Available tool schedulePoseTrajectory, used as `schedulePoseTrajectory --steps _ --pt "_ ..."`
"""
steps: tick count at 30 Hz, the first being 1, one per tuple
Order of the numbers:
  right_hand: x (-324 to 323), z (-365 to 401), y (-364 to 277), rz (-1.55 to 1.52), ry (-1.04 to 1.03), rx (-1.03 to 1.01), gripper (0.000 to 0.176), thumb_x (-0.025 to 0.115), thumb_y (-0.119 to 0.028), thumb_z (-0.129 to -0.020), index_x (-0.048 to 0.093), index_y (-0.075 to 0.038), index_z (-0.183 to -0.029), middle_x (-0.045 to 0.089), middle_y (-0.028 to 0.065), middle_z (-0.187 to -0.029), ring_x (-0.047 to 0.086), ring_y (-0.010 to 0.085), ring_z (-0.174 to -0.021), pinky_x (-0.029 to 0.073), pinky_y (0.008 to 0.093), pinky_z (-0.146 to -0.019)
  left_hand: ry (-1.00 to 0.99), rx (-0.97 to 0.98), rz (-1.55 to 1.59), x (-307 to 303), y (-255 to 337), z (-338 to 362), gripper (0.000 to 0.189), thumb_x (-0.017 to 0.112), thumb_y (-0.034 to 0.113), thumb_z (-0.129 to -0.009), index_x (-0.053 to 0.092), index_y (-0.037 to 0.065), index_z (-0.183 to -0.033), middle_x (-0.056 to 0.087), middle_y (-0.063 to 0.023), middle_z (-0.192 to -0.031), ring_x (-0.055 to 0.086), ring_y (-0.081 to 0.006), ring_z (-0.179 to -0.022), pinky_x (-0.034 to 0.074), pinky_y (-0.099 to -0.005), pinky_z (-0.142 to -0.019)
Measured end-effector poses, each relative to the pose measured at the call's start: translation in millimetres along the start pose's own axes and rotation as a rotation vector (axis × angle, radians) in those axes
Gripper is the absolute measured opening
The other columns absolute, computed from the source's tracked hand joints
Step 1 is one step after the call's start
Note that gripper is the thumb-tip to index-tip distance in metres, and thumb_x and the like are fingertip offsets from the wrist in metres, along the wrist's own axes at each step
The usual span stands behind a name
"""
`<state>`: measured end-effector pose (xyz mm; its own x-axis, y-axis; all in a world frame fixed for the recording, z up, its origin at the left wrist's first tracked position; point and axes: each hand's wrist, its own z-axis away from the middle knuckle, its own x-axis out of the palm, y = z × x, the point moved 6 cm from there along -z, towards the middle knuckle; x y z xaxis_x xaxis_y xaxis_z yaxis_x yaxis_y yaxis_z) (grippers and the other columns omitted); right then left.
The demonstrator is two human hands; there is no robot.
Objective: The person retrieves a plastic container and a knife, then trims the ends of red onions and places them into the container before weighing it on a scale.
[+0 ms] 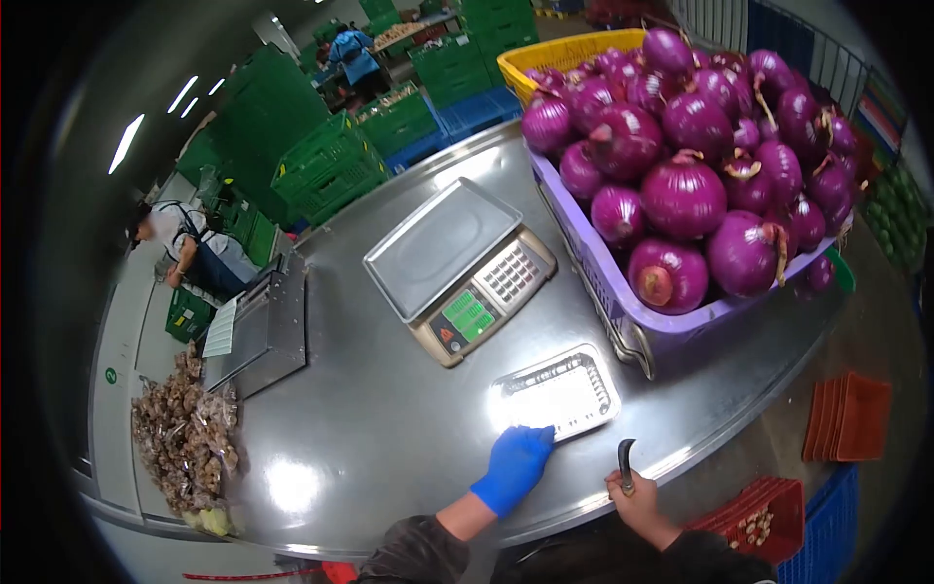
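Observation:
My left hand (513,469), in a blue glove, has its fingers pressed together at the near edge of a clear plastic tray (595,409). Glare covers much of the tray's inside. Bare and at the table's front edge, my right hand (634,494) is wrapped round a small curved knife (626,459), its blade pointing up. Beyond the tray stands a digital scale (482,302) with a bare metal pan. A purple crate (564,209) heaped with red onions (684,198) sits to the right.
A metal wrapping device (268,336) stands at the left of the steel table (379,438). Bagged brown produce (185,438) lies at far left. Green crates (331,165) and two people are behind. Red crates (844,419) stand at lower right.

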<state>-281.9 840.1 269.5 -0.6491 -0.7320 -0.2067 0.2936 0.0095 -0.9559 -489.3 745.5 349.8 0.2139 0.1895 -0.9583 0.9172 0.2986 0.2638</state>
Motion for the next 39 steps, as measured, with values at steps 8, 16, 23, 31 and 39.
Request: schedulePoseTrajectory --steps 8,16,23,31,39 --pt "5.0 0.9 4.5 -0.040 0.132 0.036 0.005 0.063 -0.003 -0.084 0.065 0.000 -0.087 0.058 -0.0005 -0.060 0.053 0.0045 -0.055 0.044 0.0230 -0.053 -0.028 -0.007 0.151 -9.2 -37.1 -60.0 0.026 0.062 0.027 -0.086 0.069 0.010 -0.104 0.068 -0.0130 -0.086 0.065 -0.0321 -0.079 0.051 -0.0430 -0.071" --pt "5.6 -1.7 11.0 -0.009 0.177 0.004 0.008 0.062 -0.008 -0.085 0.065 0.000 -0.086 0.060 0.0017 -0.059 0.059 0.0077 -0.057 0.048 0.0249 -0.055 -0.203 0.080 0.341 -5.5 -59.4 -72.3 0.032 0.061 0.037 -0.088 0.072 0.010 -0.103 0.070 -0.0126 -0.092 0.066 -0.0317 -0.084 0.052 -0.0408 -0.075" --pt "4.6 1.4 15.1 0.081 0.196 -0.029 0.009 0.063 -0.011 -0.086 0.066 -0.003 -0.089 0.060 0.0017 -0.059 0.056 0.0077 -0.055 0.045 0.0254 -0.054 -0.141 0.109 0.217 -10.0 -42.2 -67.7 0.021 0.059 0.027 -0.088 0.070 0.010 -0.092 0.068 -0.0151 -0.085 0.065 -0.0342 -0.080 0.051 -0.0438 -0.073" --pt "6.2 -0.8 9.8 0.041 0.161 -0.021 0.009 0.063 -0.010 -0.086 0.066 -0.002 -0.089 0.060 0.0019 -0.062 0.055 0.0077 -0.057 0.045 0.0256 -0.056 -0.101 0.114 0.139 -6.1 -42.7 -68.1 0.022 0.059 0.028 -0.089 0.069 0.009 -0.089 0.066 -0.0155 -0.081 0.064 -0.0348 -0.078 0.050 -0.0449 -0.070" --pt "3.6 -1.4 3.9 0.073 0.105 -0.029 0.011 0.064 -0.012 -0.085 0.066 -0.002 -0.090 0.060 0.0056 -0.062 0.057 0.0113 -0.057 0.046 0.0278 -0.057 -0.174 -0.095 0.327 -12.0 -49.6 -71.6 0.037 0.075 0.034 -0.077 0.073 0.005 -0.100 0.071 -0.0141 -0.085 0.069 -0.0262 -0.078 0.053 -0.0356 -0.073"
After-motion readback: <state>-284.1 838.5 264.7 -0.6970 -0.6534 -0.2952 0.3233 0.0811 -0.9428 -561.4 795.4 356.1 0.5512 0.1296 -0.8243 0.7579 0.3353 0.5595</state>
